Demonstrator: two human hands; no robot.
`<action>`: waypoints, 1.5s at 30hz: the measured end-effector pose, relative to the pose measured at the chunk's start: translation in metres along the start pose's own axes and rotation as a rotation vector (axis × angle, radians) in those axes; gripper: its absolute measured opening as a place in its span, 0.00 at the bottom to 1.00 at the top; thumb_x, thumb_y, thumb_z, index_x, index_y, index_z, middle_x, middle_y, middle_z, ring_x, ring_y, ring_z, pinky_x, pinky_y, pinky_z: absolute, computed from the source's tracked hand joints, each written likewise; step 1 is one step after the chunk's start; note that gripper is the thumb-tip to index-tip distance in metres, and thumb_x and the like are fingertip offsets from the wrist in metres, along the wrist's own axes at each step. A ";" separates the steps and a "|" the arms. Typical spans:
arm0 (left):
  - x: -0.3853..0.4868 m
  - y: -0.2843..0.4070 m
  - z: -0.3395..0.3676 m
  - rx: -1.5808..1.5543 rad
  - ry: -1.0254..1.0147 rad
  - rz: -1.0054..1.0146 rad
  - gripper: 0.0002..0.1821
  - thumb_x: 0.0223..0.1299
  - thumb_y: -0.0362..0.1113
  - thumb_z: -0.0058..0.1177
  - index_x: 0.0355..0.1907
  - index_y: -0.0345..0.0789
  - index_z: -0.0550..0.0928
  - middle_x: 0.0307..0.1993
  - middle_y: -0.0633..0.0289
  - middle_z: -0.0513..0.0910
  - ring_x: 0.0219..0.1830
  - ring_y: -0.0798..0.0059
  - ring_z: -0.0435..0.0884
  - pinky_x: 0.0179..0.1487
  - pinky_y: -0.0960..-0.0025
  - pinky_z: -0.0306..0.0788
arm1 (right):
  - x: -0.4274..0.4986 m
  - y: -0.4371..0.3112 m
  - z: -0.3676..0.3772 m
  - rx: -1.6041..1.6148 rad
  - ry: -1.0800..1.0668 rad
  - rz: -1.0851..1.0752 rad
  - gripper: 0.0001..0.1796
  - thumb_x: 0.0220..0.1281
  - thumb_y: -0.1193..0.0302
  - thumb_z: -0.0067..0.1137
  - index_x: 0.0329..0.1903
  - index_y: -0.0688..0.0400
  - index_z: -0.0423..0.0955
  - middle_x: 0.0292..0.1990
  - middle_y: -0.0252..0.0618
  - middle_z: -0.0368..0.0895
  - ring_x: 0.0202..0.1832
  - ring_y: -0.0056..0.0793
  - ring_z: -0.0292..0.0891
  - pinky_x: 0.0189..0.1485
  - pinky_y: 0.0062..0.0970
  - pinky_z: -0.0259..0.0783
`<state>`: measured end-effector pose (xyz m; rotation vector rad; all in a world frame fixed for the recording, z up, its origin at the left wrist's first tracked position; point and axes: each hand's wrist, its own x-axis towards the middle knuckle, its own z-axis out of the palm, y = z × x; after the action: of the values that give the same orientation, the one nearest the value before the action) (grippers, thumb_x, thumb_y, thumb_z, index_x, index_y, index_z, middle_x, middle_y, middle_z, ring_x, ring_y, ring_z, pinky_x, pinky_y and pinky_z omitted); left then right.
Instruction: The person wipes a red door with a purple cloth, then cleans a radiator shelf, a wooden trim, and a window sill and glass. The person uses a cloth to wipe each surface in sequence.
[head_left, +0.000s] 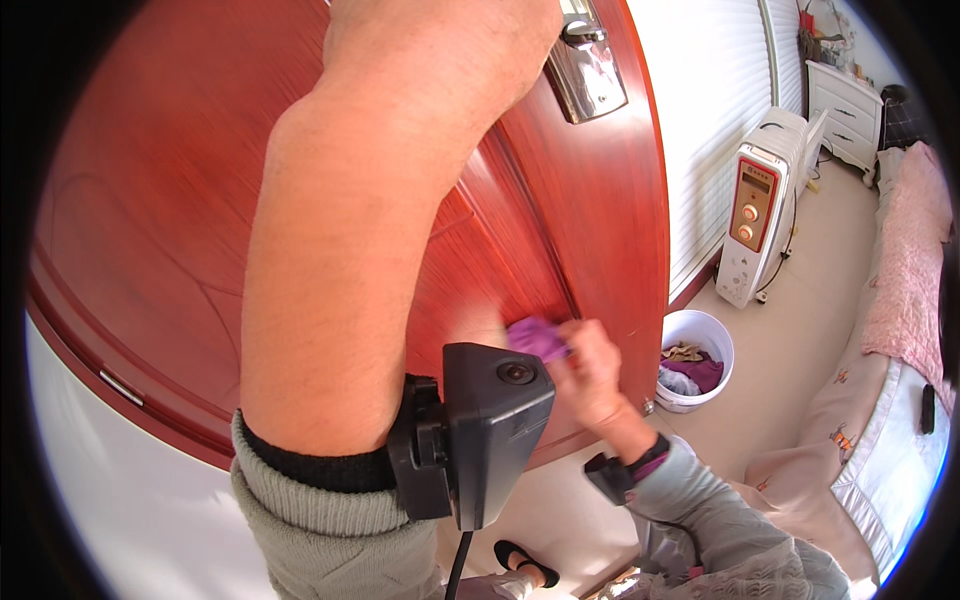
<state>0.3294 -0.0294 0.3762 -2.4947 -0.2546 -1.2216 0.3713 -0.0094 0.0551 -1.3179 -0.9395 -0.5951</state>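
A reddish-brown wooden door (600, 210) with a glossy finish fills the left and middle of my view. My right hand (589, 371) is low on the door, blurred by motion, with its fingers closed around a purple cloth (536, 337). The cloth is at the door's panel molding. My left arm stretches up across the view, and part of my left hand (442, 45) shows at the top edge near the metal door handle (583, 33). Its fingers are out of frame, so whether it holds anything is hidden. A black device (495, 427) is strapped to my left wrist.
Right of the door stands a white bucket (697, 397) with cloths inside. Behind it are a white oil-filled radiator (757, 210) and a white drawer cabinet (844, 112). A bed with a pink cover (907, 262) runs along the right. My shoe (529, 566) shows on the floor below.
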 end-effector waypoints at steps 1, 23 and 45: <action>0.001 0.001 -0.003 0.000 -0.010 -0.002 0.20 0.70 0.45 0.37 0.39 0.28 0.76 0.34 0.41 0.80 0.41 0.46 0.79 0.47 0.52 0.72 | 0.008 0.007 -0.016 -0.044 0.053 0.065 0.14 0.44 0.82 0.63 0.35 0.60 0.72 0.32 0.43 0.75 0.31 0.40 0.75 0.30 0.32 0.73; 0.010 -0.005 0.003 0.019 -0.064 -0.061 0.24 0.70 0.52 0.36 0.37 0.31 0.76 0.30 0.46 0.81 0.38 0.51 0.80 0.45 0.54 0.72 | 0.009 0.003 -0.005 0.004 -0.192 -0.044 0.17 0.40 0.79 0.63 0.38 0.59 0.72 0.34 0.43 0.74 0.35 0.45 0.75 0.33 0.37 0.74; 0.016 -0.021 0.014 -0.080 -0.026 0.002 0.24 0.70 0.52 0.35 0.36 0.32 0.76 0.25 0.52 0.80 0.33 0.55 0.80 0.40 0.54 0.72 | 0.130 -0.018 -0.062 0.049 0.254 0.256 0.10 0.54 0.80 0.55 0.41 0.64 0.72 0.30 0.37 0.75 0.30 0.24 0.73 0.32 0.25 0.70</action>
<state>0.3429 -0.0042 0.3857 -2.5797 -0.2139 -1.2224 0.4389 -0.0546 0.1756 -1.2604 -0.5640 -0.5224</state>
